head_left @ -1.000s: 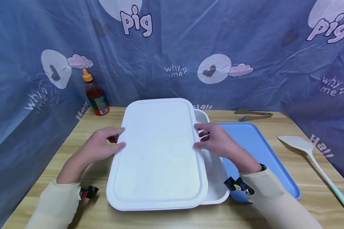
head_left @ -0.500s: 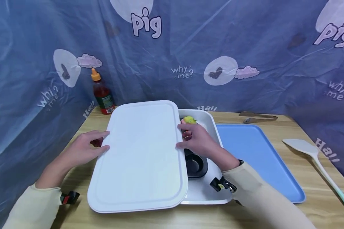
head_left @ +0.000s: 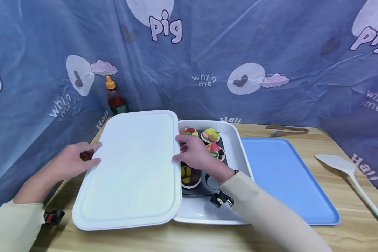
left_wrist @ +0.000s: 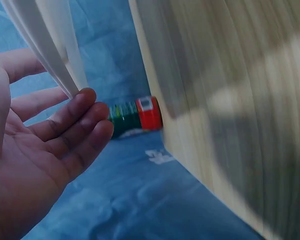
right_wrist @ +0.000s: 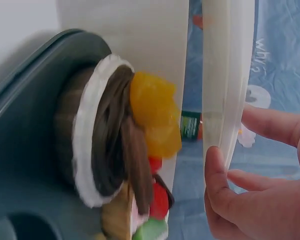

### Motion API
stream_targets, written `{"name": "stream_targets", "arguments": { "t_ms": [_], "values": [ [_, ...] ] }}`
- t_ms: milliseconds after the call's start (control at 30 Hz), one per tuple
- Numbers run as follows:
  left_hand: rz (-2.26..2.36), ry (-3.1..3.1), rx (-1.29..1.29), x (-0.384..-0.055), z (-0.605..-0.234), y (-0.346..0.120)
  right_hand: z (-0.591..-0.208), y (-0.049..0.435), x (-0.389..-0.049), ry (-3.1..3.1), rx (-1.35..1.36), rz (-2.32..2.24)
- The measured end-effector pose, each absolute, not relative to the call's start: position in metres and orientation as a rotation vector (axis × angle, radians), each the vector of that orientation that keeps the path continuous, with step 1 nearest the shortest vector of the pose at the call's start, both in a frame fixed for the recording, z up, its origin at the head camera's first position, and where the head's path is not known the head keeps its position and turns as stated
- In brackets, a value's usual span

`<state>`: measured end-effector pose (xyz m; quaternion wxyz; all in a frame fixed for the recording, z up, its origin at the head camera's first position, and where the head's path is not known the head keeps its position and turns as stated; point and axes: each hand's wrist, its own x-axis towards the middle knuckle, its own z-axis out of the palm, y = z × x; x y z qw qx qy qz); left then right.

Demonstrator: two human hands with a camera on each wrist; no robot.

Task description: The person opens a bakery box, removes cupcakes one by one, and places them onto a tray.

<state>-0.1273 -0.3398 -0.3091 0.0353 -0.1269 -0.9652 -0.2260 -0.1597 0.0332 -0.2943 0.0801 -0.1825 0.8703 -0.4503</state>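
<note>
A white rectangular lid (head_left: 132, 168) is held raised and level by both hands, shifted left of the white box (head_left: 236, 147). My left hand (head_left: 70, 161) pinches its left edge; the left wrist view shows fingertips under the lid's rim (left_wrist: 65, 75). At the opposite edge my right hand (head_left: 193, 152) pinches the rim, partly covering the box. Inside the box lies a dark muffin tin (head_left: 208, 190) carrying several decorated cupcakes, one topped with yellow fruit and chocolate (right_wrist: 115, 135). The lid hides the box's left side and part of the tin.
A blue tray (head_left: 283, 175) lies right of the box. Metal tongs (head_left: 288, 130) rest behind it, and a white turner (head_left: 349, 169) lies at the far right. A sauce bottle (head_left: 117, 99) stands at the back left, near the patterned blue cloth (head_left: 201, 52).
Both hands have carried the lid leftward off the box, uncovering the muffin tin and cupcakes. The view has turned slightly left.
</note>
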Motion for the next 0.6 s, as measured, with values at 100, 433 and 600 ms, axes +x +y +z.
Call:
{"name": "stream_targets", "arguments": {
  "t_ms": [100, 433, 600],
  "values": [
    [-0.68, -2.976, -0.362, -0.126, -0.309, -0.349, -0.295, 0.022, -0.163, 2.604, -0.525, -1.327],
    [-0.678, -3.005, -0.295, -0.128, -0.318, -0.368, -0.307, -0.003, -0.17, 2.551, -0.483, -1.358],
    [-0.678, -3.032, -0.26, -0.129, -0.322, -0.375, -0.311, -0.01, -0.17, 2.536, -0.482, -1.354]
  ]
}}
